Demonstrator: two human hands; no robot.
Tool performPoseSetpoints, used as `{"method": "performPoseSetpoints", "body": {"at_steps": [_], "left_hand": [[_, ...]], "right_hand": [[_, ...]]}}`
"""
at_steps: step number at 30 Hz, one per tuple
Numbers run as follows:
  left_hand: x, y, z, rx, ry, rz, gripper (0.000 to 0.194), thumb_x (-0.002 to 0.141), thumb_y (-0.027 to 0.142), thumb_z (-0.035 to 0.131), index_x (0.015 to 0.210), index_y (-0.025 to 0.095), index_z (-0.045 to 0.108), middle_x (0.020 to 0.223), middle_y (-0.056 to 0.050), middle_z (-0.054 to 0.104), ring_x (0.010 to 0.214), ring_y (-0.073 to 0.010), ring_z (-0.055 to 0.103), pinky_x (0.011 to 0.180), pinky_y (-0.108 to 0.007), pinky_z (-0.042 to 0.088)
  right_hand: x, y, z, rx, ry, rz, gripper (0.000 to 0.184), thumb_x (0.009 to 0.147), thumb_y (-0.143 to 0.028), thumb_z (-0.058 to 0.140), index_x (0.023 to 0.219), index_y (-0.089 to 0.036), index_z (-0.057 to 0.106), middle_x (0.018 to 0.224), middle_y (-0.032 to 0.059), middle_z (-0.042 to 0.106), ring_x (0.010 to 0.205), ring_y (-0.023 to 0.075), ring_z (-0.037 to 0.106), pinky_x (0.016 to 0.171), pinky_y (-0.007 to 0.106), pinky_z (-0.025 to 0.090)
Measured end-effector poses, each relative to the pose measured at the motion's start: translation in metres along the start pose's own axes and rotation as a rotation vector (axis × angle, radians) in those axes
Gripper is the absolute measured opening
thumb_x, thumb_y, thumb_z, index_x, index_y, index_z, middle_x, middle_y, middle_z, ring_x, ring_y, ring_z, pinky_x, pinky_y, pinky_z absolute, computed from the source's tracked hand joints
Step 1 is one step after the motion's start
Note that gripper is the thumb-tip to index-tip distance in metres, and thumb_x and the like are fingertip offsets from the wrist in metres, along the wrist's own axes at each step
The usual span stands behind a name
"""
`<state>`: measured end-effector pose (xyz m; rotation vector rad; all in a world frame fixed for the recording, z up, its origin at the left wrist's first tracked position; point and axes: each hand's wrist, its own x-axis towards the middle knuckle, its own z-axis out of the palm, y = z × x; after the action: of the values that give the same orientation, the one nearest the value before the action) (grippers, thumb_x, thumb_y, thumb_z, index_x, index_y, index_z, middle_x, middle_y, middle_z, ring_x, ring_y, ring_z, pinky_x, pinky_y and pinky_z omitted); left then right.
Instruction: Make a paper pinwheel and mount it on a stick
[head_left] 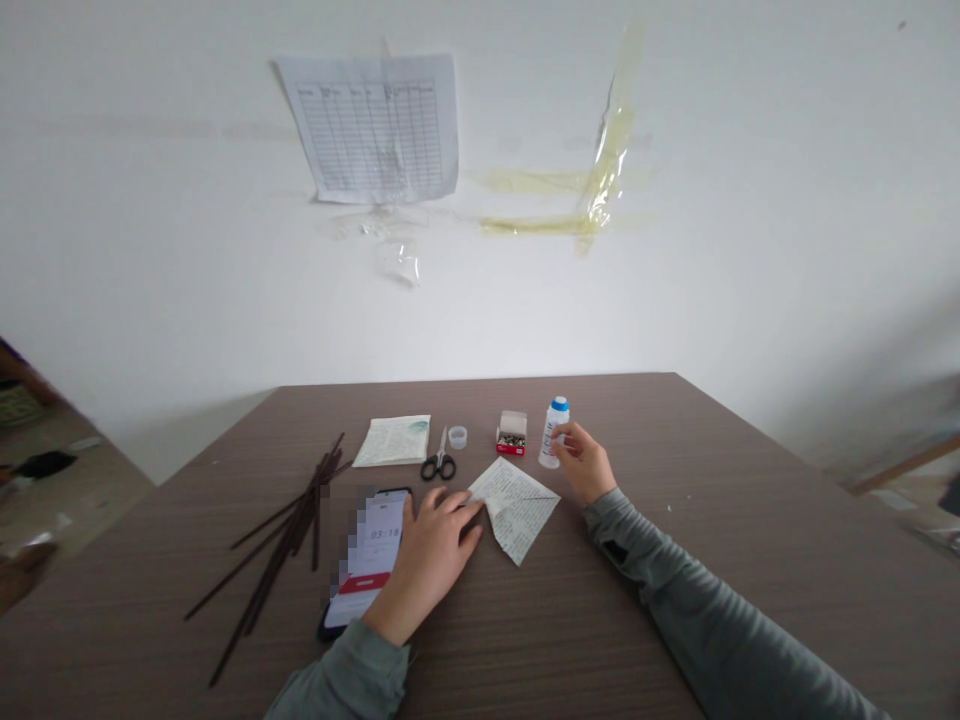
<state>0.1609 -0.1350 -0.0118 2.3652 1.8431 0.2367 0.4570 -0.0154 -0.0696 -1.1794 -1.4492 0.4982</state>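
Note:
My left hand (pixel 431 555) lies with fingers stretched over the table, the fingertips at the left corner of a small square of printed paper (pixel 525 505). This paper is creased and its left side is partly under my fingers. To the right, my right hand (pixel 587 465) has its thumb and fingers closed on a clear white bottle (pixel 550 425) with a blue cap, which looks like a glue bottle. The bottle is nearly upright on the table, behind the paper. Beneath my left wrist and forearm is part of a phone (pixel 375 540) showing a timer.
Black-handled scissors (pixel 439 465), a small clear cup (pixel 457 437) and an open red box (pixel 511 440) of small pieces stand toward the back. A folded paper (pixel 392 441) lies at back left. Dark thin sticks (pixel 289 530) are spread left of the phone. A white wall (pixel 480 330) borders the table.

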Motion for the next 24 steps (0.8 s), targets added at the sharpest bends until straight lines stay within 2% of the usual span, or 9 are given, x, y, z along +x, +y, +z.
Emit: {"method": "performPoseSetpoints", "body": {"at_steps": [2,5,7,11,15,19,22,24], "left_hand": [[-0.0002,-0.0005,0.0005,-0.006,-0.012,-0.003,0.052,0.124,0.023,0.07,0.168,0.041,0.092,0.183,-0.009,0.084,0.178,-0.0483,0.068,0.153,-0.089,0.043],[-0.0004,-0.0014,0.0007,-0.021,-0.009,0.004,0.052,0.124,0.023,0.069,0.167,0.04,0.092,0.183,-0.01,0.084,0.178,-0.0485,0.067,0.153,-0.089,0.042],[-0.0004,-0.0023,0.0009,-0.024,0.002,0.008,0.052,0.123,0.023,0.07,0.166,0.039,0.093,0.181,-0.011,0.085,0.177,-0.0492,0.068,0.152,-0.09,0.043],[-0.0003,-0.0044,0.0019,-0.017,0.015,0.012,0.051,0.122,0.023,0.072,0.165,0.04,0.094,0.179,-0.011,0.086,0.174,-0.0495,0.07,0.151,-0.089,0.046],[0.0,-0.0049,0.002,-0.008,0.02,0.017,0.051,0.123,0.023,0.072,0.165,0.041,0.094,0.179,-0.01,0.086,0.174,-0.0483,0.071,0.152,-0.087,0.047],[-0.0001,-0.0027,-0.0004,-0.005,-0.005,0.002,0.052,0.123,0.023,0.071,0.167,0.041,0.092,0.182,-0.009,0.085,0.176,-0.0497,0.069,0.152,-0.091,0.044],[-0.0004,-0.0015,-0.0018,-0.008,-0.014,-0.003,0.054,0.123,0.024,0.07,0.17,0.041,0.091,0.183,-0.009,0.084,0.177,-0.05,0.068,0.152,-0.091,0.043],[-0.0007,-0.0021,-0.0013,-0.005,-0.01,-0.005,0.055,0.123,0.024,0.07,0.171,0.042,0.09,0.183,-0.009,0.084,0.178,-0.0493,0.067,0.153,-0.089,0.043]], "right_hand": [[0.0016,0.0037,0.0,0.047,0.007,0.064,0.041,0.092,-0.071,0.084,0.094,-0.034,0.068,0.099,0.007,0.092,0.092,0.0336,0.091,0.086,0.051,0.079],[0.0023,0.0073,-0.0008,0.073,0.033,0.116,0.053,0.079,-0.068,0.096,0.09,-0.037,0.054,0.094,0.0053,0.091,0.098,0.0384,0.094,0.09,0.057,0.081],[0.0017,0.008,-0.0007,0.089,0.039,0.15,0.062,0.074,-0.066,0.101,0.091,-0.038,0.049,0.093,0.0052,0.09,0.099,0.0411,0.095,0.088,0.06,0.082],[0.0005,0.0074,0.001,0.115,0.033,0.196,0.07,0.071,-0.059,0.108,0.097,-0.038,0.046,0.101,0.0085,0.093,0.103,0.045,0.097,0.086,0.062,0.083],[0.0017,0.0074,0.0016,0.121,0.062,0.204,0.071,0.066,-0.049,0.109,0.102,-0.038,0.049,0.108,0.0114,0.095,0.102,0.0464,0.098,0.089,0.066,0.084],[0.0021,0.0068,0.0007,0.12,0.075,0.192,0.064,0.064,-0.036,0.106,0.109,-0.036,0.06,0.109,0.011,0.096,0.103,0.0465,0.098,0.098,0.072,0.084],[0.0018,0.0049,-0.001,0.09,0.07,0.16,0.057,0.07,-0.038,0.105,0.114,-0.034,0.071,0.11,0.0102,0.098,0.105,0.0451,0.098,0.105,0.073,0.082],[0.0019,0.0036,-0.0023,0.057,0.058,0.135,0.049,0.073,-0.041,0.105,0.113,-0.033,0.077,0.109,0.0094,0.098,0.104,0.0432,0.098,0.105,0.069,0.082]]}}
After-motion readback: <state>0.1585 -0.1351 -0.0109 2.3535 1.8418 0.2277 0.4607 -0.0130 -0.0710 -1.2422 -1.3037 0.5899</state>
